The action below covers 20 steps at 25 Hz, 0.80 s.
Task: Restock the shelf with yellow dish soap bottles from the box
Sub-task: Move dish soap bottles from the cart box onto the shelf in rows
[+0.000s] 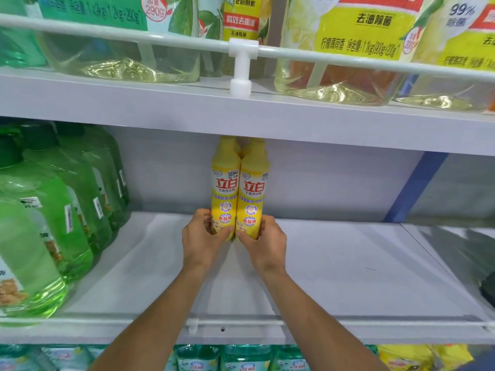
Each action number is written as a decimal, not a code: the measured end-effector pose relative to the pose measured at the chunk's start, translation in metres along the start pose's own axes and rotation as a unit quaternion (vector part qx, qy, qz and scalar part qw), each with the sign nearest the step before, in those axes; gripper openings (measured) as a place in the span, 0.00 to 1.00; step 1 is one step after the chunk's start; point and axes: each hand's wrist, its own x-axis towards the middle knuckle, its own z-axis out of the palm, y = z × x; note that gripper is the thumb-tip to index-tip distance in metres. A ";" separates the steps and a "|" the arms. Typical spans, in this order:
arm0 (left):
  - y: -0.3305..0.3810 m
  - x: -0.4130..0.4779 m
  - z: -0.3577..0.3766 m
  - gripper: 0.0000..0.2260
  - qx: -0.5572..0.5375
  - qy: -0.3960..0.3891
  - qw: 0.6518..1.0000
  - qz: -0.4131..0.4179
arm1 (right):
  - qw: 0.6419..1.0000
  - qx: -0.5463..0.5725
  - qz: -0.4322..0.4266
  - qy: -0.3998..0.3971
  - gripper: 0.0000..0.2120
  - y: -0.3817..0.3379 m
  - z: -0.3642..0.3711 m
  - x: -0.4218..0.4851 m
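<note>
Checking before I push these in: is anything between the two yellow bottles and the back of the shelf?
Nothing visible. The left hand and right hand hold the yellow bottles upright; the shelf around them is bare, and the green bottles stand off to the left.

two yellow dish soap bottles (240, 188) upright, touching, on white shelf (334, 263)

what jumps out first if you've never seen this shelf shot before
Two yellow dish soap bottles stand upright side by side in the middle of a mostly bare white shelf, the left hand gripping one base and the right hand the other. Green bottles crowd the shelf's left end, and big clear refill pouches line the shelf above.
</note>
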 end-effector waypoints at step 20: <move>0.075 -0.068 -0.067 0.28 0.511 -0.272 0.807 0.118 | 0.888 -0.352 -0.143 -0.259 0.33 -0.040 -0.105 -0.052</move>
